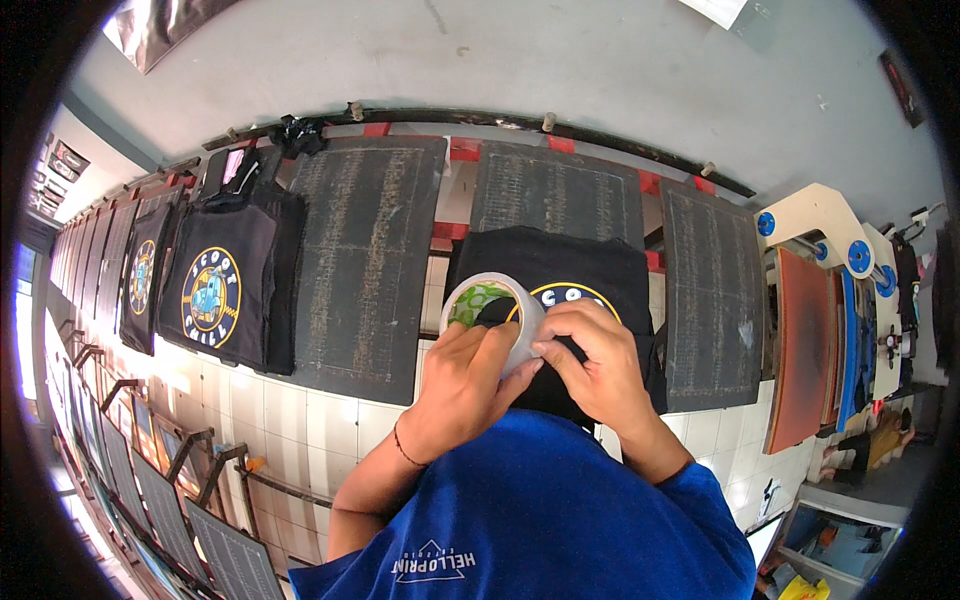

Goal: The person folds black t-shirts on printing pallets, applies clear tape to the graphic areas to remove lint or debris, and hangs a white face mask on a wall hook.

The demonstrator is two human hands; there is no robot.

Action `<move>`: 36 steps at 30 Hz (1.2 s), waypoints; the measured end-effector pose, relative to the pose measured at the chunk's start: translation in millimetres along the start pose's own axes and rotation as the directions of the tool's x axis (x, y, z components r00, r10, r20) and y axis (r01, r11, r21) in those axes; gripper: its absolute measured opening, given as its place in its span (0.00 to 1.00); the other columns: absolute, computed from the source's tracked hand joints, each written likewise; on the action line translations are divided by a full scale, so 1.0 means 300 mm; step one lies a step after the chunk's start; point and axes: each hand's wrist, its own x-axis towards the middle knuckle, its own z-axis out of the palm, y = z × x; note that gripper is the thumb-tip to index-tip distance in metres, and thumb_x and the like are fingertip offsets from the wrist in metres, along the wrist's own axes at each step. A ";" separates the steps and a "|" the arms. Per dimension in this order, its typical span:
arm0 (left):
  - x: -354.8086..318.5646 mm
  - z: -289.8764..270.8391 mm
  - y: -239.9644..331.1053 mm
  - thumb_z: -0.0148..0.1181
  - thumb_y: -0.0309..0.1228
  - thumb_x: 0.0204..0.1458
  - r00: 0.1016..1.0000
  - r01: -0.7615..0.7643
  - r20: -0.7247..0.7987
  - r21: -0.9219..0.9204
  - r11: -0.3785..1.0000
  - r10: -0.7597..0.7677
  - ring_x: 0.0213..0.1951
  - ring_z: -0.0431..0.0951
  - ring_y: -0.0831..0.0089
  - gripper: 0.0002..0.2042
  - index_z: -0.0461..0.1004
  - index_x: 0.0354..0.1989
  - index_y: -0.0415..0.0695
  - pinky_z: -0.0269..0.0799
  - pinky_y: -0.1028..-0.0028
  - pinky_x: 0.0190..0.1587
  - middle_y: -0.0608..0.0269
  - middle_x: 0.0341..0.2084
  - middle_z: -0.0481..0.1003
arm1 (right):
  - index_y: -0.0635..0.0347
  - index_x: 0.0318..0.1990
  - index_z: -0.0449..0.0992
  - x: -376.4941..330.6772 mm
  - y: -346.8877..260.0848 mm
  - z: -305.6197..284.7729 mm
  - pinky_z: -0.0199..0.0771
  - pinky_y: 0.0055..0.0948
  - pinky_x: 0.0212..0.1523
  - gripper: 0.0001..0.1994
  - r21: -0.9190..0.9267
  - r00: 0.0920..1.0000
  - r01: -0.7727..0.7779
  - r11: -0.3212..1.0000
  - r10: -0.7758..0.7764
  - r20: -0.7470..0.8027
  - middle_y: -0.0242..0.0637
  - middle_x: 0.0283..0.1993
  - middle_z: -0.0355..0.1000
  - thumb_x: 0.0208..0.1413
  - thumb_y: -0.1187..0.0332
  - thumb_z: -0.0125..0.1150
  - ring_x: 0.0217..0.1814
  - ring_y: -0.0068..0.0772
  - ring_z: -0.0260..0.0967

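Note:
My left hand (460,375) grips a wide roll of clear tape (527,330), its fingers through the ring and its thumb along the lower edge. Green patterning shows on the inside of the core. My right hand (597,365) is closed in a pinch at the roll's right side, thumb and fingertips against the tape; any loose end is too small to make out. Below both hands a black T-shirt (550,257) lies on a dark printing board (560,185). Its round yellow-edged print is partly hidden by the roll and my right hand.
To the left, more black printed shirts (245,230) lie on boards, beside a bare dark board (360,250). Another board (712,300) is on the right, near upright screen frames (800,350) and a cream-coloured rack with blue wheels (815,215). A rail (450,117) runs along the grey wall.

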 end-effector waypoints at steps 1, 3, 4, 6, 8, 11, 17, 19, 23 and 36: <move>-0.001 0.001 -0.001 0.72 0.30 0.48 1.000 0.006 0.006 0.009 1.000 -0.006 0.25 0.75 0.59 0.19 0.73 0.45 0.36 0.68 0.62 0.32 0.56 0.24 0.75 | 0.65 0.40 0.79 -0.004 0.008 0.004 0.76 0.36 0.44 0.08 0.006 1.000 -0.004 1.000 0.004 0.009 0.44 0.41 0.77 0.53 0.76 0.70 0.42 0.45 0.77; -0.001 0.005 -0.004 0.72 0.30 0.49 1.000 0.012 0.004 0.024 1.000 -0.012 0.25 0.75 0.59 0.19 0.73 0.46 0.36 0.67 0.62 0.31 0.56 0.23 0.74 | 0.65 0.39 0.78 -0.004 0.004 0.013 0.76 0.37 0.45 0.08 0.053 0.998 -0.056 0.997 0.057 -0.012 0.45 0.41 0.77 0.53 0.76 0.70 0.42 0.46 0.76; -0.001 0.008 -0.004 0.72 0.30 0.49 1.000 0.011 -0.002 0.029 1.000 -0.011 0.25 0.75 0.59 0.19 0.73 0.46 0.35 0.67 0.62 0.31 0.56 0.23 0.74 | 0.65 0.39 0.78 -0.003 -0.011 0.023 0.76 0.37 0.45 0.08 0.095 0.993 -0.105 0.990 0.109 -0.039 0.45 0.41 0.77 0.53 0.76 0.69 0.43 0.46 0.76; 0.001 0.009 0.001 0.71 0.31 0.49 1.000 0.013 -0.003 0.045 0.999 -0.013 0.25 0.75 0.59 0.19 0.73 0.46 0.35 0.67 0.62 0.31 0.56 0.23 0.74 | 0.65 0.39 0.78 -0.008 -0.011 0.025 0.75 0.37 0.46 0.08 0.107 0.992 -0.112 0.988 0.118 -0.047 0.45 0.41 0.76 0.53 0.76 0.69 0.43 0.46 0.76; 0.006 0.005 0.004 0.71 0.31 0.49 1.000 0.014 0.007 0.067 0.998 -0.015 0.25 0.75 0.60 0.19 0.73 0.46 0.35 0.67 0.63 0.31 0.57 0.23 0.74 | 0.65 0.41 0.79 -0.017 0.016 0.021 0.75 0.36 0.46 0.08 0.045 1.000 -0.028 0.999 0.028 -0.011 0.45 0.42 0.76 0.54 0.76 0.69 0.44 0.45 0.76; -0.004 0.000 0.003 0.74 0.31 0.47 0.997 0.064 0.035 0.048 0.997 -0.065 0.29 0.77 0.53 0.21 0.73 0.46 0.36 0.71 0.60 0.34 0.51 0.28 0.76 | 0.65 0.43 0.79 -0.012 0.011 0.021 0.76 0.33 0.46 0.10 0.024 1.000 -0.013 1.000 0.014 -0.026 0.46 0.42 0.76 0.53 0.76 0.69 0.44 0.44 0.77; -0.012 -0.008 0.015 0.73 0.31 0.47 0.995 0.077 0.066 0.061 0.995 -0.081 0.29 0.77 0.53 0.21 0.73 0.46 0.36 0.71 0.61 0.35 0.51 0.28 0.77 | 0.65 0.42 0.79 -0.011 0.015 0.047 0.80 0.33 0.42 0.10 -0.121 0.986 0.085 0.989 -0.101 -0.132 0.44 0.39 0.77 0.52 0.78 0.70 0.39 0.42 0.79; -0.008 -0.008 0.018 0.73 0.31 0.47 0.994 0.072 0.072 0.066 0.995 -0.076 0.30 0.78 0.53 0.21 0.73 0.47 0.36 0.71 0.61 0.35 0.51 0.28 0.77 | 0.64 0.41 0.79 -0.012 0.023 0.051 0.80 0.34 0.40 0.11 -0.146 0.980 0.110 0.983 -0.132 -0.149 0.43 0.38 0.77 0.50 0.79 0.70 0.37 0.42 0.79; -0.008 -0.009 0.013 0.70 0.32 0.51 0.997 0.009 0.081 0.091 0.996 -0.017 0.27 0.77 0.58 0.20 0.72 0.48 0.36 0.70 0.62 0.33 0.55 0.25 0.76 | 0.64 0.37 0.77 0.013 0.035 0.046 0.78 0.35 0.33 0.09 -0.203 0.962 0.197 0.959 -0.229 -0.147 0.41 0.34 0.76 0.48 0.79 0.70 0.32 0.41 0.78; -0.071 -0.026 0.013 0.72 0.37 0.52 0.924 0.283 0.314 -0.175 0.943 -0.219 0.37 0.81 0.43 0.24 0.70 0.52 0.38 0.77 0.55 0.38 0.42 0.32 0.79 | 0.62 0.40 0.71 -0.073 0.080 0.014 0.73 0.35 0.40 0.08 -0.068 0.975 0.154 0.986 -0.140 0.175 0.40 0.37 0.73 0.57 0.74 0.65 0.39 0.40 0.73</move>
